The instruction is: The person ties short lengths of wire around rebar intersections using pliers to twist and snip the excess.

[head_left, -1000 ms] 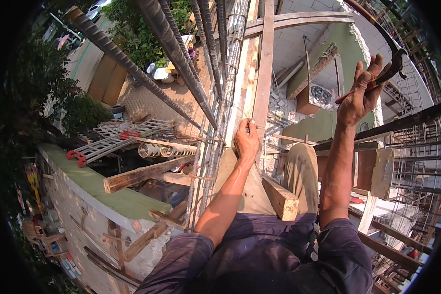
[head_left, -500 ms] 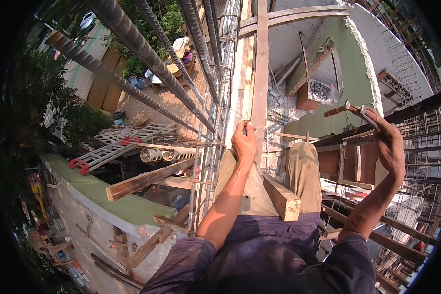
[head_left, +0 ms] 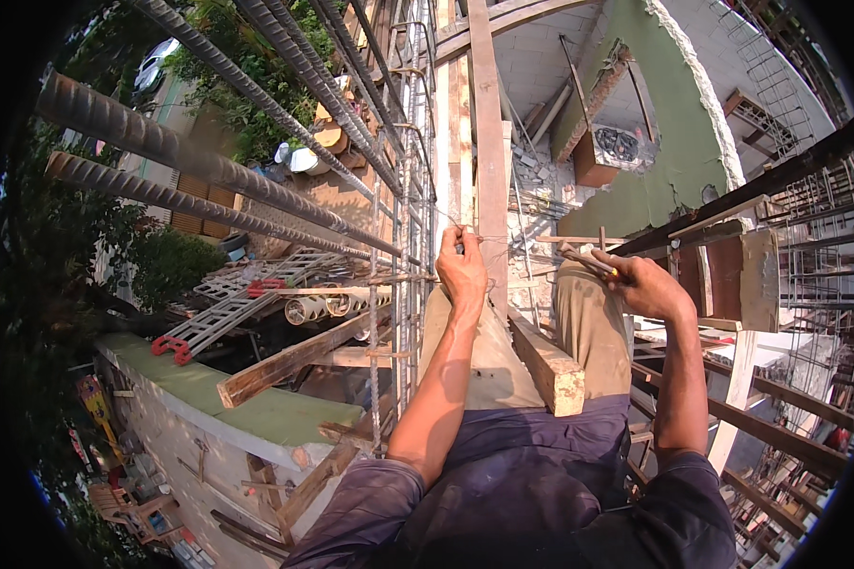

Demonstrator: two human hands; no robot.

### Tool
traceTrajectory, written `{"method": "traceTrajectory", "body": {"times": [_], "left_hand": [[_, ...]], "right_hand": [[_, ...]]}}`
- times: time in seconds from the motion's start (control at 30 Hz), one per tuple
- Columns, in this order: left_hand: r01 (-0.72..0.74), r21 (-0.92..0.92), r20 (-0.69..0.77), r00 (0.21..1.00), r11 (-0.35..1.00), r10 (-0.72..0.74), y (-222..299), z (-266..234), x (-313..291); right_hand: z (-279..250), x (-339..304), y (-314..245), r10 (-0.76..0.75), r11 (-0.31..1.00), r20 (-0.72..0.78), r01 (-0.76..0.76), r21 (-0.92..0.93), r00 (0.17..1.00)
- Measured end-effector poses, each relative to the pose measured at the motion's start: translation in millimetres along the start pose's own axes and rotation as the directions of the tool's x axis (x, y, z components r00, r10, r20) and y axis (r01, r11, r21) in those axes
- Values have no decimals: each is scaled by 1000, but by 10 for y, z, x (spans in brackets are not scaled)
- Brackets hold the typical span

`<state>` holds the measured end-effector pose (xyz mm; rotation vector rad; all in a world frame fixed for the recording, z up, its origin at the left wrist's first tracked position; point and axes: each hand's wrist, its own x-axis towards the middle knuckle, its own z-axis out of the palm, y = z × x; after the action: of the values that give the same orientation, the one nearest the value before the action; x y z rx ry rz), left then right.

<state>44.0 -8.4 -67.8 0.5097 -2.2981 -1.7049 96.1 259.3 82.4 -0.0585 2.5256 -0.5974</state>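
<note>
My left hand (head_left: 462,272) is closed in a pinch over the long boards, thumb and fingers round a thin wire (head_left: 445,216). Its fingertips hide the wire's lower part. Beneath them run a pale board (head_left: 454,185) and a browner plank (head_left: 489,142). My right hand (head_left: 650,287) is closed round a hammer (head_left: 588,260), its dark metal end pointing left above my knee. The fingers cover most of its handle. Between my legs a squared timber (head_left: 550,365) juts toward me.
Upright rebar (head_left: 209,171) and a tied steel cage (head_left: 406,209) stand close on my left. Farther down lie a ladder (head_left: 223,318) and a green-topped wall (head_left: 228,389). A broken green wall (head_left: 678,142) rises at right, near dark beams (head_left: 750,209) and more rebar.
My right hand has come down and left with the hammer, from raised at the right to above my knee. My left hand keeps its pinch. The view has shifted slightly.
</note>
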Motion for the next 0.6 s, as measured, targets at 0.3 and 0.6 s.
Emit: {"method": "traceTrajectory", "body": {"times": [0.3,0.6], "left_hand": [[56,28,-13,998,998,-55,140,8,-12],[129,109,28,991,986,-133,149,-81,-18]], "right_hand": [[-298,137,39,68,880,172,-140,454,983],[-162,1451,-594,-262,864,235,118,490,936]]}}
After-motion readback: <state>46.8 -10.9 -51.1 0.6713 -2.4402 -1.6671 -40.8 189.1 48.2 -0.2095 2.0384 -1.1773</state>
